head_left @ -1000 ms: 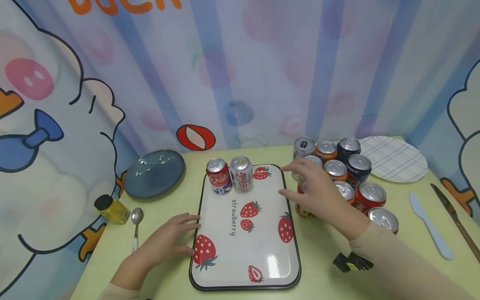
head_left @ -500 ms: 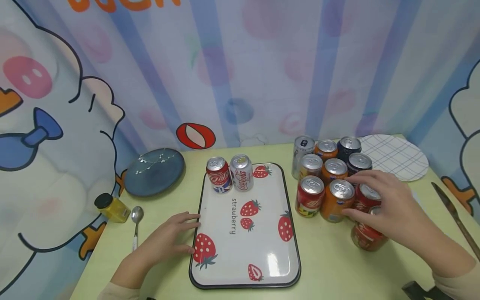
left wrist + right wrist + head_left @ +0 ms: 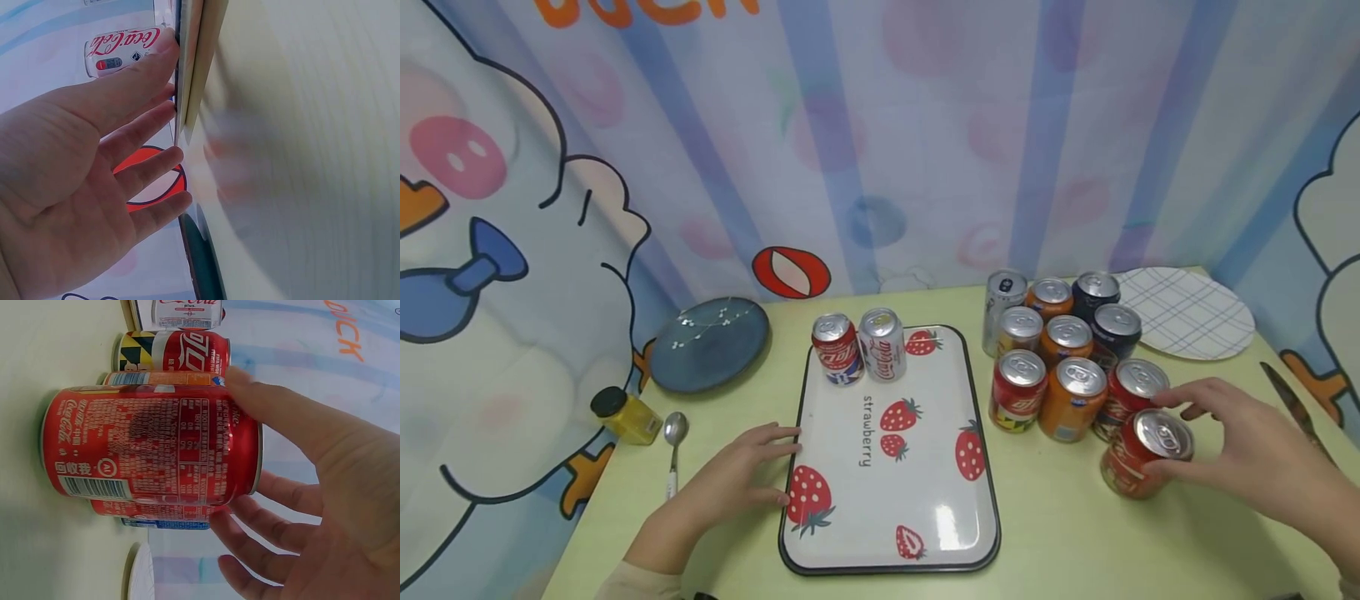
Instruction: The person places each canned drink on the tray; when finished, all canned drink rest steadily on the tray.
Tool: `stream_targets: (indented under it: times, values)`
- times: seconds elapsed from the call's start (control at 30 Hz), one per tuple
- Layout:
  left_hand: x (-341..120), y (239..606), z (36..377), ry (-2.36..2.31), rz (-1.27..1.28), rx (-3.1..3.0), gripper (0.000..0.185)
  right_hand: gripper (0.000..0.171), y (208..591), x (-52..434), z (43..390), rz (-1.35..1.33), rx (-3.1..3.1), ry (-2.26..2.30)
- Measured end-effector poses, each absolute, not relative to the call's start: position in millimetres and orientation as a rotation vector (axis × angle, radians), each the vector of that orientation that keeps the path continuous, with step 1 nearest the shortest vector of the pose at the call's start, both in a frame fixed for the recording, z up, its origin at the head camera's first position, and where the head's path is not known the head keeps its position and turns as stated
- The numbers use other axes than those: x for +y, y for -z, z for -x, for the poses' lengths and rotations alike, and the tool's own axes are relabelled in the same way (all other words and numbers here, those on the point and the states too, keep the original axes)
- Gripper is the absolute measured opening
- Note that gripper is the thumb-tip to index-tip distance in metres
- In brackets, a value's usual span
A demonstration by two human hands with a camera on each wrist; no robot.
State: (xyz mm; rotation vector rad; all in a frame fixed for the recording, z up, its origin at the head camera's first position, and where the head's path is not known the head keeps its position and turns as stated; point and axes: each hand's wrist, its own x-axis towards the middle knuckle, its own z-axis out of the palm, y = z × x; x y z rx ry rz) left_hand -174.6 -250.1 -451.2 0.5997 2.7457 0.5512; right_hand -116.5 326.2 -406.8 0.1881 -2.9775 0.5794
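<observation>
A white strawberry tray (image 3: 925, 492) lies in the middle of the green table. At its far end stand a red can (image 3: 837, 350) and a silver can (image 3: 882, 346). Several more cans (image 3: 1063, 337) cluster to its right. My left hand (image 3: 752, 471) rests flat on the table, fingers straight against the tray's left rim (image 3: 187, 75). My right hand (image 3: 1206, 437) straddles the nearest red can (image 3: 1142, 458). In the right wrist view the thumb (image 3: 275, 419) lies against this can (image 3: 150, 447), and the fingers spread behind it without touching.
A dark blue plate (image 3: 709, 344), a yellow jar (image 3: 625, 414) and a spoon (image 3: 672, 442) sit left of the tray. A checked plate (image 3: 1187, 312) and a dark knife (image 3: 1292, 400) lie at the far right. A cartoon curtain closes off the back.
My right hand has swept from the tray's right edge, across the can cluster, to the nearest red can at the right. The left hand has stayed put.
</observation>
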Motion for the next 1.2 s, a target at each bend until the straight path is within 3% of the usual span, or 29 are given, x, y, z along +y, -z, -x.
stream_targets:
  times: [0.4, 0.73, 1.2]
  values:
    - [-251.1, 450.3, 172.3, -0.551, -0.627, 2.761, 0.066, 0.075, 409.3, 319.1, 109.6, -0.340, -2.871, -0.550]
    - [-251.8, 451.1, 173.0, -0.554, -0.641, 2.761, 0.065, 0.070, 387.9, 265.9, 111.2, -0.642, -2.698, -0.730]
    - [-251.3, 449.4, 172.4, -0.544, -0.641, 2.759, 0.066, 0.060, 355.0, 180.5, 181.6, -0.903, -2.641, -0.912]
